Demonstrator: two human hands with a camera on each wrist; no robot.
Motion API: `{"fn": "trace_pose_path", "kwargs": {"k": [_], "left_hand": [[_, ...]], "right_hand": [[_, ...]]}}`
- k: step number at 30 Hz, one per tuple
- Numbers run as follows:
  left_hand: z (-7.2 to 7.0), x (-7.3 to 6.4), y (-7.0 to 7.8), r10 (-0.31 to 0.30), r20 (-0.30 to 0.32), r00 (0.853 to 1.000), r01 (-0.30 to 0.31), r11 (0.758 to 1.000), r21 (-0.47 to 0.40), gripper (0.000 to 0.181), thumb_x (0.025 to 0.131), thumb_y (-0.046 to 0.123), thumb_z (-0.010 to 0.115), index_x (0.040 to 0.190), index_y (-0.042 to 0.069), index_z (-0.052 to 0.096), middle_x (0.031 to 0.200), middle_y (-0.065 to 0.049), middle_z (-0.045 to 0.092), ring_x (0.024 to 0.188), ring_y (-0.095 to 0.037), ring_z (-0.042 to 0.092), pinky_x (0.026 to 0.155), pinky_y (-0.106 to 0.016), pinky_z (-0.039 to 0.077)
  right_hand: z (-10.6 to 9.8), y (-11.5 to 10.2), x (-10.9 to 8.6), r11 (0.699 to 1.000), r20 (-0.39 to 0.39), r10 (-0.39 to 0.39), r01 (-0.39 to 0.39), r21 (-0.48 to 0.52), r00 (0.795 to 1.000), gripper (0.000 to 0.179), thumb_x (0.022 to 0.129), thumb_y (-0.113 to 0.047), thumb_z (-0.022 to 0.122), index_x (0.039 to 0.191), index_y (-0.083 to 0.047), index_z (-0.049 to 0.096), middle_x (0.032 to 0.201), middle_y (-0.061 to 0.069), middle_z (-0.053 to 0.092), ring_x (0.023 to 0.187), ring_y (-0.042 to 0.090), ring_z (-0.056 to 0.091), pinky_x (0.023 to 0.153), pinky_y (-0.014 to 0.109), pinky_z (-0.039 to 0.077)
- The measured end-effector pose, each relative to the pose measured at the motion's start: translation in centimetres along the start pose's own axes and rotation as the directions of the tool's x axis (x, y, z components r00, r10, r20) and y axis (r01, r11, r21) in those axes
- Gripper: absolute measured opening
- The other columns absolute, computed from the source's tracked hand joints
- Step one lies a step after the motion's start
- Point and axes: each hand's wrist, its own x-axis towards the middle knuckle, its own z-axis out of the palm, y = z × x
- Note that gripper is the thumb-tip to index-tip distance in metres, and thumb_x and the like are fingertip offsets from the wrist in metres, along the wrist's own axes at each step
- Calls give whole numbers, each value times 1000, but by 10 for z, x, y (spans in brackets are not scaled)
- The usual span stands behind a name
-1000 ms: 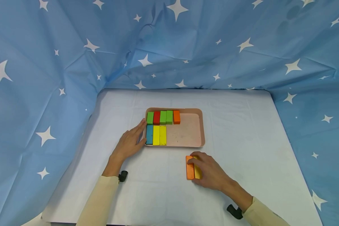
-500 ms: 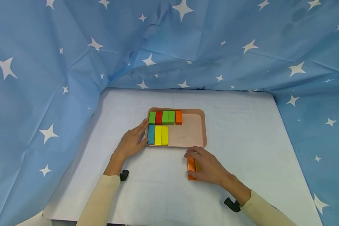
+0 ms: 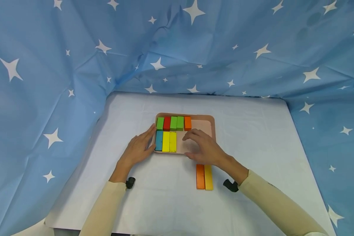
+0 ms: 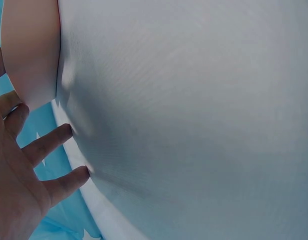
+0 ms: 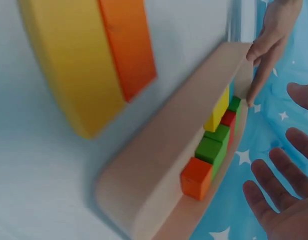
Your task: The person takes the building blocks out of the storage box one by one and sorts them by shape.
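A shallow pink tray [image 3: 202, 123] lies on the table, bearing blocks in two rows. My left hand [image 3: 136, 150] rests fingers and thumb along the tray's left rim. Over the tray's right part hovers my right hand [image 3: 206, 148], fingers spread and holding nothing, as the right wrist view also shows. The front row has a blue block [image 3: 159, 141] and two yellow blocks [image 3: 169, 141]. Behind it stand a green block [image 3: 160, 124], a red block [image 3: 167, 124], two green blocks [image 3: 177, 123] and an orange block [image 3: 187, 123].
In front of the tray, a long orange block [image 3: 200, 177] and a long yellow block [image 3: 208, 178] lie side by side on the white-covered table [image 3: 253, 141]. A blue curtain [image 3: 124, 42] with white stars surrounds the table's back and sides.
My right hand has let go of the long blocks on the table and moved forward and left over the tray, without them. My left hand has stayed at the tray's left rim.
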Motion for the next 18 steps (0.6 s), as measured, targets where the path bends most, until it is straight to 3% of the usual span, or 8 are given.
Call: {"fn": "trace_pose_path", "kwargs": {"k": [8, 13, 18], "left_hand": [[-1, -1, 0, -5, -4, 1000, 5, 1000, -9, 73, 106, 36, 55, 168, 25, 19, 175, 9, 17, 157, -28, 33, 122, -68, 27], [-1, -1, 1, 10, -2, 1000, -10, 1000, -7, 73, 105, 36, 56, 168, 22, 21, 175, 8, 18, 157, -28, 33, 121, -68, 28], [0, 0, 0, 17, -5, 1000, -17, 1000, 1, 73, 105, 36, 56, 168, 21, 22, 175, 7, 17, 157, -29, 33, 121, -69, 29]], "right_hand": [[-2, 7, 42, 1000, 10, 25, -25, -6, 1000, 39, 85, -23, 86, 120, -14, 71, 124, 4, 66, 115, 26, 62, 103, 45, 54], [2, 13, 57, 998, 48, 52, -53, 18, 997, 39, 86, -21, 83, 121, -8, 71, 124, 10, 67, 116, 35, 62, 103, 47, 54], [10, 13, 67, 996, 100, 83, -86, 27, 992, 43, 86, -22, 83, 124, -8, 71, 126, 7, 66, 116, 33, 63, 103, 46, 54]]}}
